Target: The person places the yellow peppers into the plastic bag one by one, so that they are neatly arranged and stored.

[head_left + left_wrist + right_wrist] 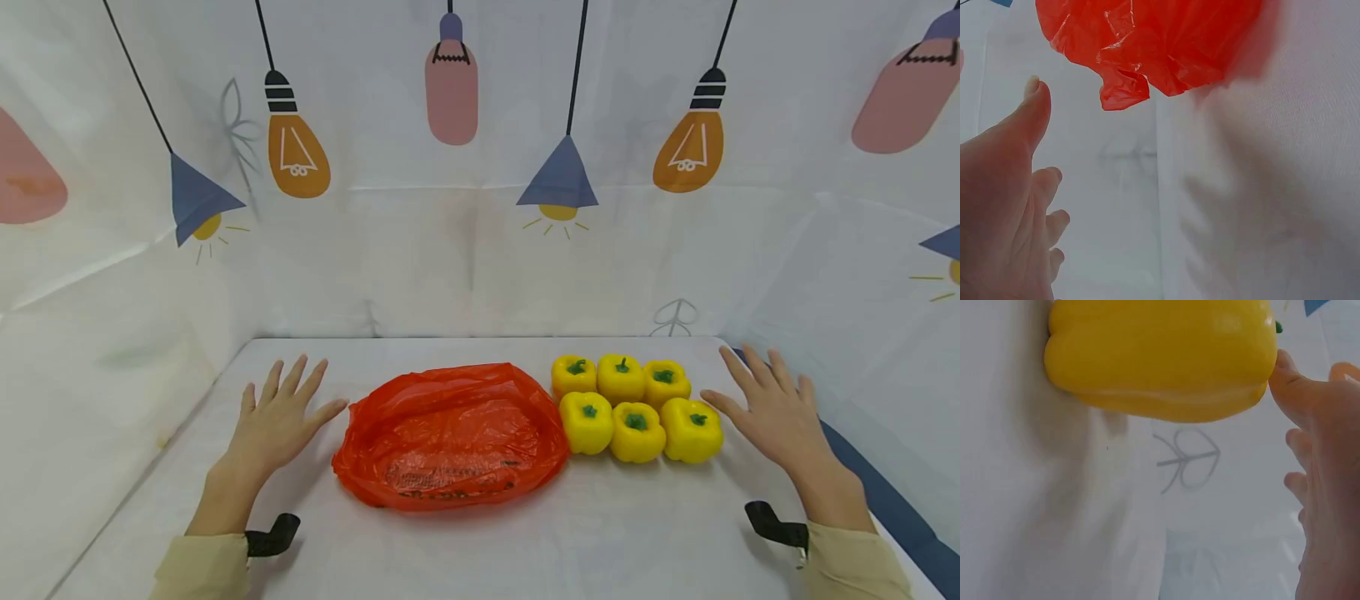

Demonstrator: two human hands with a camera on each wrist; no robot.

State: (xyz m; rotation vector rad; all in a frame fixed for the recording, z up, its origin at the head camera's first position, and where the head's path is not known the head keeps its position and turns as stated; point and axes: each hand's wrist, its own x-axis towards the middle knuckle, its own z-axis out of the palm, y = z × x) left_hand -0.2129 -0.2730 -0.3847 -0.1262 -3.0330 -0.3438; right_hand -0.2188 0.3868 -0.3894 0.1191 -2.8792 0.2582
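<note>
A red plastic bag (457, 442) lies on the white table with its wide mouth facing up. To its left my left hand (273, 421) has its fingers spread and holds nothing; the thumb points toward the bag's edge. The left wrist view shows the crumpled side of the bag (1154, 44) beyond the thumb. Several yellow bell peppers (636, 421) with green stems stand in two rows against the bag's right side. My right hand (776, 412), fingers spread and holding nothing, is right of them. In the right wrist view its thumb overlaps the nearest bell pepper (1160, 356).
A white sheet printed with lamps and bulbs (465, 250) hangs behind the table (465, 550) and along both sides. A dark blue surface (885, 492) shows past the table's right edge. Black wrist mounts (273, 535) stick out from both sleeves.
</note>
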